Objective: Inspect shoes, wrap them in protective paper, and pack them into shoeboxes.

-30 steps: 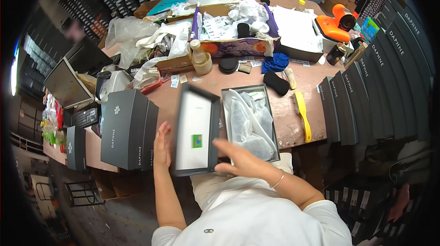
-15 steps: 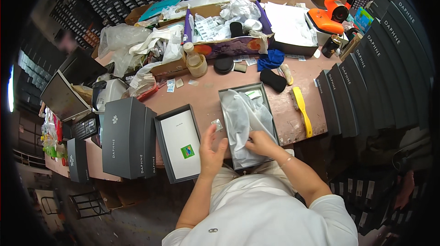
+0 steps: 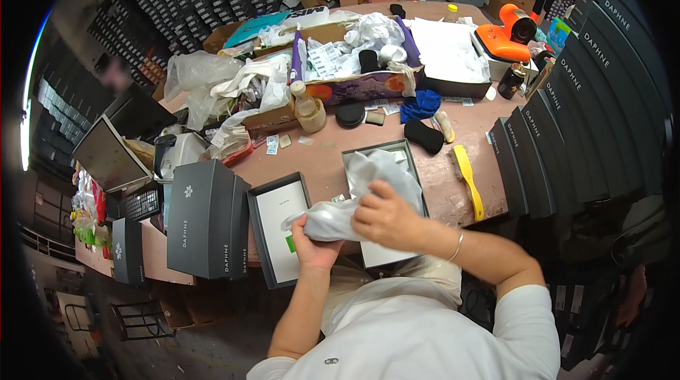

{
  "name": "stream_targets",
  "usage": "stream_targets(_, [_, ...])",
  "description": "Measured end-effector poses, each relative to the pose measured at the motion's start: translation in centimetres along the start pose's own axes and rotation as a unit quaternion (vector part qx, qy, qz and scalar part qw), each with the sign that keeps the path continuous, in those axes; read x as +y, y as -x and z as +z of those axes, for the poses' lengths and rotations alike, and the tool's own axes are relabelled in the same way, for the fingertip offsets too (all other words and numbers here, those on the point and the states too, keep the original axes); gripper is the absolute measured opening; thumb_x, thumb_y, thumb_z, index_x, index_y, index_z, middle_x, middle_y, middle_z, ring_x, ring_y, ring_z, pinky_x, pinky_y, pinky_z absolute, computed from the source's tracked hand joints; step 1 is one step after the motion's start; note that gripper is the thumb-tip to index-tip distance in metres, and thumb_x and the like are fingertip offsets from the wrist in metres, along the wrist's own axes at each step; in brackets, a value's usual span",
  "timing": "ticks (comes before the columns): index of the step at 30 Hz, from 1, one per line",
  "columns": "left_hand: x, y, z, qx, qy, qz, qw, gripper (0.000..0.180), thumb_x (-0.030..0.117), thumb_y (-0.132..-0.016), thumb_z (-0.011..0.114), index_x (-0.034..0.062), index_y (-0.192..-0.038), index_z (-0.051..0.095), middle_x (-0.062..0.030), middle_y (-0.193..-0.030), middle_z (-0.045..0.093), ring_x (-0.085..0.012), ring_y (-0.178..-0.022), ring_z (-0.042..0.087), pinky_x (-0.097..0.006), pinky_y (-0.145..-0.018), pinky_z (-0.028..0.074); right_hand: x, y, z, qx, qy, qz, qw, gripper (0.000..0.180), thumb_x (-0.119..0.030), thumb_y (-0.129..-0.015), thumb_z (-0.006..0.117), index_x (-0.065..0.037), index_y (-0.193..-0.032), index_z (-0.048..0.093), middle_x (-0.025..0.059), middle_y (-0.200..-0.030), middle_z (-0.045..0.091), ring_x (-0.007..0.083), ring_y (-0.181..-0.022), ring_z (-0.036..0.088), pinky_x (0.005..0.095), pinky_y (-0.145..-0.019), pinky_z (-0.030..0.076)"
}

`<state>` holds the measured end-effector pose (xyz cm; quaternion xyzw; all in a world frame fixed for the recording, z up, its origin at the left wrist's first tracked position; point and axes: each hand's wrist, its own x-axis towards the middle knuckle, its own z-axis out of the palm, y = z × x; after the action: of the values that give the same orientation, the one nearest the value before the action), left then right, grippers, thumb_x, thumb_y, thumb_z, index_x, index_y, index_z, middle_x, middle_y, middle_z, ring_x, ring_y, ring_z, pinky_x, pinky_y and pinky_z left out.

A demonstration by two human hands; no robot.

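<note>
A bundle in thin, whitish translucent wrapping (image 3: 327, 222) is held across the front of me, its contents hidden. My left hand (image 3: 315, 247) grips its left end from below, thumb up along the side. My right hand (image 3: 389, 220) is closed on the wrapping at the bundle's right part. Beneath and behind it sits an open dark grey shoe box (image 3: 374, 258), where more of the pale wrapping (image 3: 386, 167) shows. Left of that lies a dark grey lid or tray (image 3: 259, 247) with a white sheet (image 3: 282, 201) inside; a green sticker (image 3: 290, 243) on it is partly covered.
Grey shoe boxes (image 3: 200, 220) stand at the left, and a tall row (image 3: 567, 125) lines the right. A yellow brush (image 3: 468, 182), black pad (image 3: 423, 136), blue cloth (image 3: 421, 106) and glass bottle (image 3: 307, 109) lie farther back, before a purple carton (image 3: 354, 84) of paper.
My left hand, previously empty and raised beside the box, now holds the wrapped bundle. The bundle has come up out of the box toward the left, and my right hand has risen with it.
</note>
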<state>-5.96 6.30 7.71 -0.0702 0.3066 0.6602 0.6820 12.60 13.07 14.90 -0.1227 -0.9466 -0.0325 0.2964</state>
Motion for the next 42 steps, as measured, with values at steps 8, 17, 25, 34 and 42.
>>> stream_targets(8, [5.7, -1.6, -2.3, -0.029, 0.005, 0.216, 0.976, 0.051, 0.045, -0.082, 0.047, 0.0052, -0.112, 0.058, -0.0140, -0.121, 0.058, -0.0320, -0.114, 0.054, -0.047, -0.100, 0.042, -8.0, 3.0, 1.0, -0.029, -0.497, 0.285, 0.819, 0.016, -0.007, -0.082, 0.066, -0.003, -0.098, 0.066, 0.0112, -0.091, 0.068, 0.0234, -0.081, 0.067, 0.0337, -0.074, 0.052])
stream_targets(17, [4.7, -1.2, -3.4, -0.036, 0.071, 0.188, 0.979, 0.047, 0.040, -0.084, 0.045, 0.0047, -0.113, 0.059, -0.0157, -0.122, 0.059, -0.0333, -0.115, 0.054, -0.047, -0.102, 0.040, -1.1, 2.2, 3.2, -0.093, -0.550, 0.455, 0.694, 0.039, -0.011, -0.086, 0.066, -0.002, -0.123, 0.054, 0.0113, -0.085, 0.066, 0.0155, -0.063, 0.064, 0.0278, -0.061, 0.052])
stream_targets(25, [7.1, 0.3, -2.2, -0.031, 0.011, 0.223, 0.974, 0.049, 0.043, -0.084, 0.046, 0.0040, -0.112, 0.057, -0.0155, -0.119, 0.059, -0.0331, -0.112, 0.055, -0.046, -0.098, 0.043, -1.4, 3.1, -1.1, 0.122, -0.425, 0.383, 0.811, 0.049, -0.008, -0.082, 0.070, -0.002, -0.128, 0.053, 0.0138, -0.112, 0.063, 0.0221, -0.097, 0.062, 0.0329, -0.082, 0.051])
stream_targets(34, [2.0, 1.5, -4.6, -0.114, -0.187, 0.195, 0.956, 0.041, 0.025, -0.092, 0.058, 0.0019, -0.125, 0.051, -0.0150, -0.122, 0.058, -0.0244, -0.114, 0.056, -0.041, -0.097, 0.045, 0.6, 1.3, 1.6, 0.125, -0.737, 0.429, 0.508, 0.038, -0.023, -0.080, 0.071, -0.003, -0.110, 0.060, 0.0047, -0.106, 0.061, 0.0128, -0.097, 0.054, 0.0286, -0.089, 0.042])
stream_targets(42, [14.2, -3.0, -4.4, 0.017, -0.095, 0.297, 0.950, 0.030, 0.021, -0.095, 0.051, 0.0018, -0.117, 0.055, -0.0087, -0.113, 0.061, -0.0212, -0.107, 0.056, -0.039, -0.092, 0.047, 1.0, 5.9, -3.4, -0.069, -0.574, 0.379, 0.723, 0.033, -0.012, -0.073, 0.075, -0.003, -0.102, 0.061, 0.0048, -0.098, 0.063, 0.0127, -0.093, 0.058, 0.0268, -0.084, 0.045])
